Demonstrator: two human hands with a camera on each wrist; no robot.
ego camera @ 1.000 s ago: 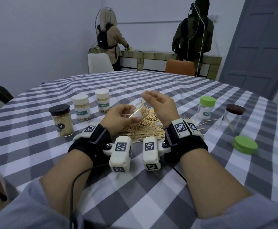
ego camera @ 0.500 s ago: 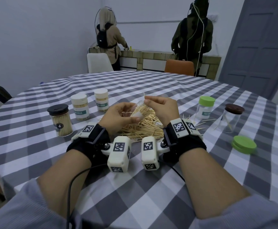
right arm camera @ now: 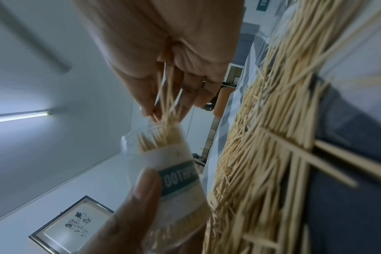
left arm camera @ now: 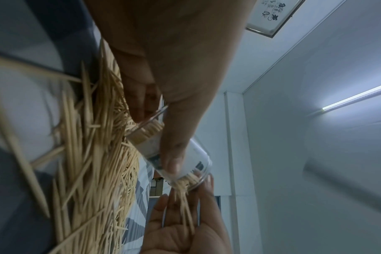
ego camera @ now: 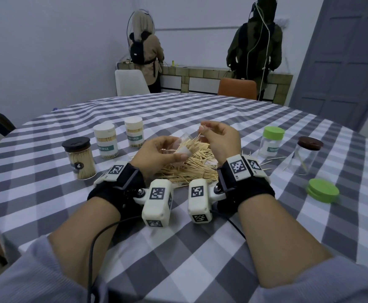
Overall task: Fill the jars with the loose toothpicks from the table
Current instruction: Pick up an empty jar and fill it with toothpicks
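Green lid beside capped jars.

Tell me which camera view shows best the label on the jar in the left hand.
The right wrist view: the jar faces it, its green label band reading "TOOTHP". In the left wrist view the left hand covers most of it; the head view shows only white.

clear labelled jar: glossy see-through plastic, paper label
pale toothpick pile: matt bare wood
checked bench cloth: matt woven fabric

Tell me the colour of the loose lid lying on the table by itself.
Green. The loose lid shows best in the head view, on the checked cloth at the right.
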